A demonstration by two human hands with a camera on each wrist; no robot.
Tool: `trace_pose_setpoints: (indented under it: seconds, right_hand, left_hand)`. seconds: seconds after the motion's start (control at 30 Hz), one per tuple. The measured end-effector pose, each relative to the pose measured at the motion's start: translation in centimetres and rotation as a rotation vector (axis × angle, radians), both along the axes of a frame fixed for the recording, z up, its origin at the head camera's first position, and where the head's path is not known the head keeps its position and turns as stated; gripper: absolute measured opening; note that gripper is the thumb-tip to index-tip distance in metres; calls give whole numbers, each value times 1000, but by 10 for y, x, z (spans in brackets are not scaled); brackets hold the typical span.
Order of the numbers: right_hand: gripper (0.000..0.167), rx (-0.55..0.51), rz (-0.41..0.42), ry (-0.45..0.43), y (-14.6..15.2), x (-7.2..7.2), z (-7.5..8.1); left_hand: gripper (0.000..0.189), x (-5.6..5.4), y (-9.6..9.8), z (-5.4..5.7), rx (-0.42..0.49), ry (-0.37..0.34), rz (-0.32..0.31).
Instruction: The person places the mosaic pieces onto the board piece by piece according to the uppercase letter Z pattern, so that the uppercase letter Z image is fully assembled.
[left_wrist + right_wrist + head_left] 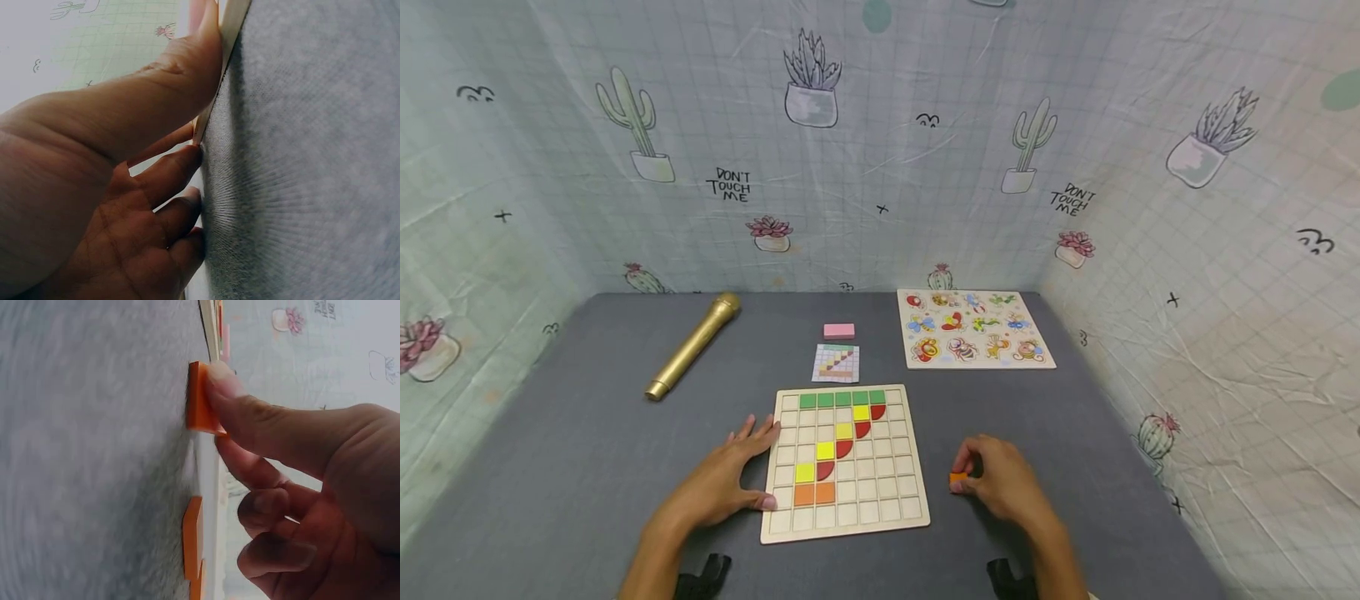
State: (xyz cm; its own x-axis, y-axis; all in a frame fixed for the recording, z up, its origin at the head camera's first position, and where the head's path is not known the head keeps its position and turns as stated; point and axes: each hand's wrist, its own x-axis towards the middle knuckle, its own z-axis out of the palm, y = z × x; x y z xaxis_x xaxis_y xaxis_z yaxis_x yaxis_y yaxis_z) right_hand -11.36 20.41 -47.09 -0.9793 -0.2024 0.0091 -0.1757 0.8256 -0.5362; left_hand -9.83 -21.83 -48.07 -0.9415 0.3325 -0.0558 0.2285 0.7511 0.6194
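A wooden grid board [880,487] lies on the grey table, bearing green, yellow and orange square tiles and red quarter-round ones. Two orange tiles [814,493] sit side by side in its lower left. My left hand [726,477] rests along the board's left edge, thumb and fingers spread and touching it; the left wrist view shows the thumb [187,69] against the rim. To the right of the board, my right hand [1000,479] pinches an orange square tile [203,400] between thumb and fingers, just over the table. More orange tiles [192,540] lie beneath that hand in the right wrist view.
Behind the board are a small pattern card [837,363] and a pink block [838,331]. A gold microphone-shaped stick [692,346] lies at the back left. An insect picture board [977,329] lies at the back right. Printed cloth [880,167] hangs around the table.
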Motion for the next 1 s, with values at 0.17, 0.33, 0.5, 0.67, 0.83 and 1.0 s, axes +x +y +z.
trace_pose_setpoints:
  seconds: [0.17,0.33,0.5,0.67,0.83,1.0]
  right_hand:
    - [23,-47,0,24,-10,1,2]
    - [18,-119,30,26,-29,1,3]
    - [19,-171,56,37,-52,3,5]
    - [18,-188,92,8,-75,5,6]
    - [17,-190,98,-43,-97,6,5]
    - [18,-175,90,-57,-113,6,3]
  left_hand:
    - [112,0,0,0,-4,3,-4]
    - [112,-1,0,-1,12,-2,-3]
    - [112,-1,-1,-1,7,4,-3]
    - [112,-1,-1,0,19,10,-6]
    - [111,0,-1,0,15,20,-10]
    - [111,0,-1,0,20,17,-11]
